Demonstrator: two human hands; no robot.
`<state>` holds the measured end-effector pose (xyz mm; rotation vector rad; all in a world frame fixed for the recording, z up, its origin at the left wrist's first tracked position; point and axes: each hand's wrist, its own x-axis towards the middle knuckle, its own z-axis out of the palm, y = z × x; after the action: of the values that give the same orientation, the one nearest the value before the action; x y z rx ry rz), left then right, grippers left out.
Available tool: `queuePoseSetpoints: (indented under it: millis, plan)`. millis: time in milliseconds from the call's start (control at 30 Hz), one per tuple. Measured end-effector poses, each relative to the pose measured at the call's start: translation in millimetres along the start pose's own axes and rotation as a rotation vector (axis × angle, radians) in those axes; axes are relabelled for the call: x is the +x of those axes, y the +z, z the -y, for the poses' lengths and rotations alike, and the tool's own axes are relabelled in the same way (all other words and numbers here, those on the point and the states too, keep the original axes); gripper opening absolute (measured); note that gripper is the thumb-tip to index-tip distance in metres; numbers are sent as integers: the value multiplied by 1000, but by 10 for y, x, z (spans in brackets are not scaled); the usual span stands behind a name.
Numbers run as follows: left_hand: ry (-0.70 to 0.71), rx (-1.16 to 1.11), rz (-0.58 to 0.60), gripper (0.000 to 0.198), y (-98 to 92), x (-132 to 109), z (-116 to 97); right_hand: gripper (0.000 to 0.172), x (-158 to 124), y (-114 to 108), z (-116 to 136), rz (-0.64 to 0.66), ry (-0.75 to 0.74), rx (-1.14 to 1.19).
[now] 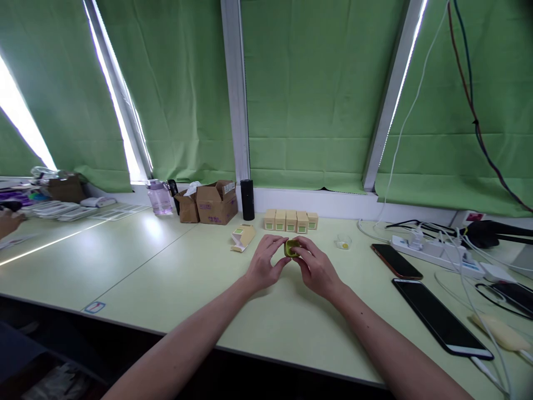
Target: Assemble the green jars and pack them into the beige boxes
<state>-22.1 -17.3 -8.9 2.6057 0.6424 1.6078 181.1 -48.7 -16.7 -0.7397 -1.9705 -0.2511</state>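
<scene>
Between my two hands, just above the table [258, 311], is a small olive-green square container [289, 248] with its hollow side towards me. My left hand [268, 262] grips its left edge between thumb and fingers. On the other side, my right hand [314, 265] holds it with the thumb below and fingertips at or inside the opening. An opened small carton [243, 238] lies on its side beyond my left hand. Several small tan boxes with green labels [285, 221] stand in a row behind the container. To the right sits a small clear cup [343, 242] with something yellow in it.
Two phones, one smaller [396, 261] and one larger [441, 316], lie at the right near a power strip [437, 256] with tangled cables. Cardboard boxes [216, 205], a black cylinder [247, 200] and a pinkish bottle [160, 198] line the back. Another person's hand [10, 222] shows far left.
</scene>
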Motion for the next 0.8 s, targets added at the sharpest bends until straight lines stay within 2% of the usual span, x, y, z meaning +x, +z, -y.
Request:
queuePoseSetpoints:
  millis: [67,167,333,600,800]
  plan:
    - [-5,-17,11,49,-14,3,-10,25,-1,6,-8,-49,70,85]
    - [-8,-33,18,48,-34,5,-18,20,13,12,-18,-121,263,273]
    - [-16,-17,21,47,-36,0,-20,35,54,24,-2,-114,555,599]
    - [8,26,60,54,-22,1,-56,52,73,60,54,-79,750,788]
    - [4,39,100,58,-4,-1,-48,59,73,87,68,-54,834,849]
